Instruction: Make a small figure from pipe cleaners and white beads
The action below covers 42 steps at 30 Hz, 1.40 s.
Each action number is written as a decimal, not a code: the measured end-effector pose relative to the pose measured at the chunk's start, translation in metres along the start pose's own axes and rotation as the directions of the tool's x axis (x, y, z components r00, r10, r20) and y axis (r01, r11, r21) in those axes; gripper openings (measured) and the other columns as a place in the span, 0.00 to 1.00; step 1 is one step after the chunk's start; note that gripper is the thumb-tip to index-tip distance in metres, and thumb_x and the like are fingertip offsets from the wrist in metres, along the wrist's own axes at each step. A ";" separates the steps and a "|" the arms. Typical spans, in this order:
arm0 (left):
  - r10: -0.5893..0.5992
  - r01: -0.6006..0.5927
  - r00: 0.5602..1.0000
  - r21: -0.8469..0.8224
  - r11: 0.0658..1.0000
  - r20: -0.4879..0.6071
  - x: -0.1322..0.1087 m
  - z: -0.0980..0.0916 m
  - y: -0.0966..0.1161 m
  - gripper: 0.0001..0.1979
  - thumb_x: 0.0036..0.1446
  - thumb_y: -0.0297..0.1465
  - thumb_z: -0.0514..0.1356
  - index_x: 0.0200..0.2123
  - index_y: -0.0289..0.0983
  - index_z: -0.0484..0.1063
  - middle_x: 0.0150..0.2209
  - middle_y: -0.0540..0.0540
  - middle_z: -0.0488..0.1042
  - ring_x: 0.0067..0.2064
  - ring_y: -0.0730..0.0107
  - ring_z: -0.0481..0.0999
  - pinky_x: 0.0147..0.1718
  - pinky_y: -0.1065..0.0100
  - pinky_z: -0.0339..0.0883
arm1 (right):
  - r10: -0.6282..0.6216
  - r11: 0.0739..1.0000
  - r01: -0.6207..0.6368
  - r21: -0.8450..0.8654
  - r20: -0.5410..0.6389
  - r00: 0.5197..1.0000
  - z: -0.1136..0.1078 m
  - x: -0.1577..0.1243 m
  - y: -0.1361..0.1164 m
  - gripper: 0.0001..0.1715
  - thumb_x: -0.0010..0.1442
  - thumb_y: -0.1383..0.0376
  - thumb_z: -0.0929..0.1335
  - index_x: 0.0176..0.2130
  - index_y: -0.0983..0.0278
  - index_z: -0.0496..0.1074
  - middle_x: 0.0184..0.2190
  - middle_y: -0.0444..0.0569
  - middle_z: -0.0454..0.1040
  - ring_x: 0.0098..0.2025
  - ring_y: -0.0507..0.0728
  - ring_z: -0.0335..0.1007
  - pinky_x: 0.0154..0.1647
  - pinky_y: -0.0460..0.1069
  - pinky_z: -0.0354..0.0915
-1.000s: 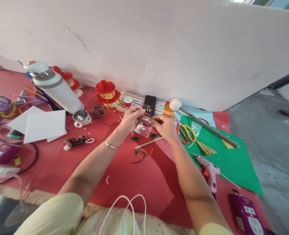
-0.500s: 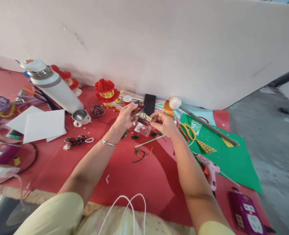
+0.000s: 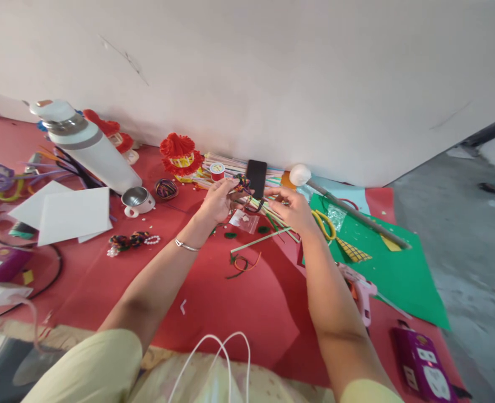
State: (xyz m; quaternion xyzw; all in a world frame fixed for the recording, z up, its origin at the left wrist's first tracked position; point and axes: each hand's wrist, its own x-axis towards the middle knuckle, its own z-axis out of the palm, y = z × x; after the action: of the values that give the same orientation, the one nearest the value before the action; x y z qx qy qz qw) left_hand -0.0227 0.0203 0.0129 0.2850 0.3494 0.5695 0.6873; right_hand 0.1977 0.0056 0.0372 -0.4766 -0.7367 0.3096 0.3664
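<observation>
My left hand (image 3: 221, 198) is closed on a small bundle of dark multicoloured yarn (image 3: 242, 182), held above the middle of the red table. A dark strand hangs from the bundle and loops across to my right hand (image 3: 289, 207), whose thumb and fingertips are pinched on its end. Below the hands lie a small clear plastic bag (image 3: 244, 221), dark green bits and a pale green stick (image 3: 260, 239). Green and orange yarn scraps (image 3: 243, 266) rest nearer me. A finished-looking yarn piece with white beads (image 3: 136, 240) lies at left.
Behind the hands are a phone (image 3: 256, 176), a thread spool (image 3: 217, 171) and a red-topped yarn ornament (image 3: 181, 155). A white bottle (image 3: 94, 148), steel cup (image 3: 137, 200) and yarn ball (image 3: 166, 190) stand left. Yellow-handled scissors (image 3: 323, 225) and a pink glue gun (image 3: 362, 291) lie right.
My right hand has moved a little right, away from the left hand, drawing the dark strand out between them. My left hand stays nearly in place with the yarn bundle.
</observation>
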 end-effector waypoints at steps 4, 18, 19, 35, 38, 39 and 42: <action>-0.046 0.040 0.995 0.066 0.997 0.089 -0.009 0.009 -0.010 0.18 0.49 0.38 0.74 0.35 0.38 0.70 0.34 0.47 0.80 0.30 0.66 0.82 0.19 0.73 0.72 | -0.061 0.996 0.065 0.063 -0.062 0.996 0.018 0.002 -0.004 0.12 0.61 0.54 0.73 0.37 0.60 0.82 0.42 0.50 0.81 0.44 0.59 0.75 0.46 0.53 0.68; -0.121 0.126 0.988 -0.049 0.991 0.098 0.001 -0.001 -0.008 0.14 0.55 0.37 0.67 0.41 0.36 0.74 0.43 0.40 0.84 0.34 0.62 0.85 0.18 0.73 0.69 | 0.291 0.587 -0.323 0.743 0.179 0.940 -0.002 0.005 0.004 0.27 0.49 0.48 0.81 0.30 0.60 0.67 0.16 0.34 0.57 0.17 0.45 0.46 0.17 0.44 0.40; -0.117 0.123 0.987 -0.051 0.991 0.108 0.001 -0.001 -0.009 0.15 0.54 0.37 0.68 0.42 0.37 0.73 0.44 0.41 0.84 0.35 0.60 0.85 0.18 0.73 0.69 | 0.303 0.610 -0.294 0.735 0.126 0.945 0.000 0.006 0.007 0.27 0.49 0.48 0.81 0.29 0.60 0.67 0.17 0.34 0.57 0.17 0.45 0.46 0.17 0.44 0.40; -0.223 0.139 0.943 0.317 0.938 0.247 -0.022 0.021 -0.023 0.20 0.54 0.40 0.72 0.44 0.38 0.71 0.28 0.49 0.79 0.21 0.68 0.79 0.14 0.77 0.63 | -0.096 0.987 0.112 0.111 -0.141 0.985 0.016 0.003 0.006 0.14 0.63 0.57 0.72 0.30 0.61 0.79 0.29 0.46 0.75 0.36 0.56 0.70 0.40 0.52 0.64; -0.296 0.197 0.914 0.335 0.921 0.276 -0.022 0.021 -0.024 0.16 0.54 0.38 0.71 0.41 0.36 0.74 0.29 0.46 0.79 0.24 0.64 0.82 0.12 0.78 0.59 | -0.046 0.982 0.087 0.165 -0.237 0.971 0.016 0.003 0.008 0.15 0.63 0.56 0.72 0.28 0.62 0.76 0.30 0.45 0.73 0.36 0.55 0.68 0.40 0.51 0.63; -0.320 0.217 0.904 0.342 0.914 0.283 -0.022 0.021 -0.025 0.15 0.54 0.37 0.71 0.40 0.35 0.74 0.29 0.46 0.79 0.25 0.62 0.83 0.11 0.78 0.58 | -0.015 0.976 0.072 0.205 -0.267 0.964 0.016 0.003 0.009 0.16 0.62 0.56 0.73 0.28 0.62 0.75 0.29 0.44 0.72 0.34 0.54 0.66 0.39 0.50 0.63; -0.371 0.252 0.884 0.378 0.891 0.285 -0.025 0.023 -0.026 0.13 0.56 0.36 0.69 0.39 0.34 0.75 0.29 0.45 0.78 0.27 0.61 0.84 0.11 0.78 0.58 | 0.113 0.929 -0.008 0.370 -0.264 0.958 0.015 0.004 0.014 0.17 0.61 0.53 0.73 0.29 0.62 0.73 0.24 0.41 0.66 0.27 0.50 0.60 0.30 0.48 0.58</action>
State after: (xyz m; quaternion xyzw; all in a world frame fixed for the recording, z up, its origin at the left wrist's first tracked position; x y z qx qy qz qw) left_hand 0.0078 -0.0090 0.0100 0.4318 0.3538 0.3233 0.7641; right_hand 0.1905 0.0123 0.0189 -0.4620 -0.5917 0.3815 0.5394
